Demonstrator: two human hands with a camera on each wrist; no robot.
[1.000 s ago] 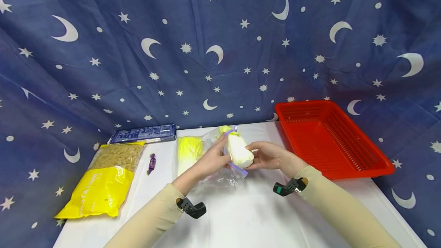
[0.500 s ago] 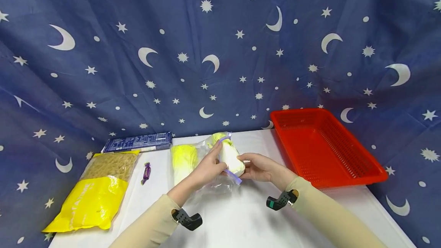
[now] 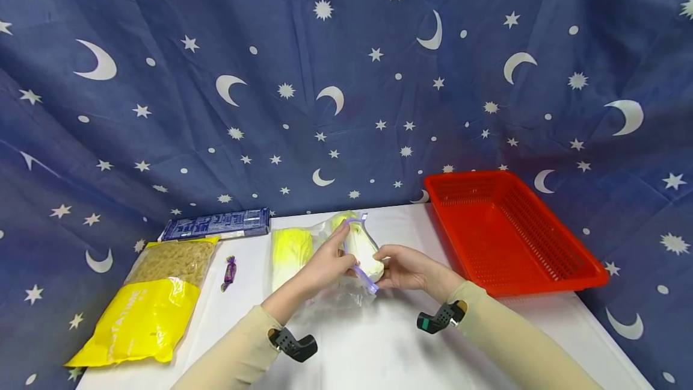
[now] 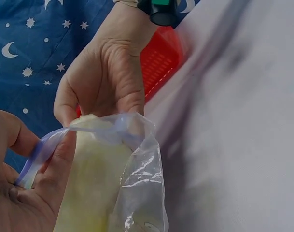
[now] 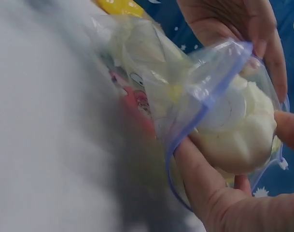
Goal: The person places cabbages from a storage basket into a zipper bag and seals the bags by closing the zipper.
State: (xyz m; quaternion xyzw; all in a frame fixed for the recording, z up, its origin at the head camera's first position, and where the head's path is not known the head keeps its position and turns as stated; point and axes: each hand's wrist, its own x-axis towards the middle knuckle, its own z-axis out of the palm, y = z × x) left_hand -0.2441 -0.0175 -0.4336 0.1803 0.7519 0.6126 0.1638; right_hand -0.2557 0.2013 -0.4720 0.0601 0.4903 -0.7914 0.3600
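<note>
A clear zip bag (image 3: 346,294) with a purple zip edge lies in the middle of the table. Inside its left part is one napa cabbage (image 3: 292,250), yellow at the leafy end and white at the base. A second napa cabbage (image 5: 236,140) sits leafy end first in the bag's mouth, with the zip edge around it. My right hand (image 3: 409,266) holds its white base between thumb and fingers. On the mouth's left side, my left hand (image 3: 327,262) pinches the zip edge (image 4: 38,152). A pink cartoon print (image 5: 137,104) shows on the bag.
A red plastic basket (image 3: 509,251) stands at the right. At the left lie a yellow pasta bag (image 3: 146,312), a purple wrapped candy (image 3: 229,274) and a flat blue package (image 3: 216,225). A blue star-and-moon curtain (image 3: 346,77) hangs behind the table.
The second napa cabbage has gone deeper into the zip bag, and the zip edge now reaches around its right side. The head view has shifted slightly. Both hands keep their holds.
</note>
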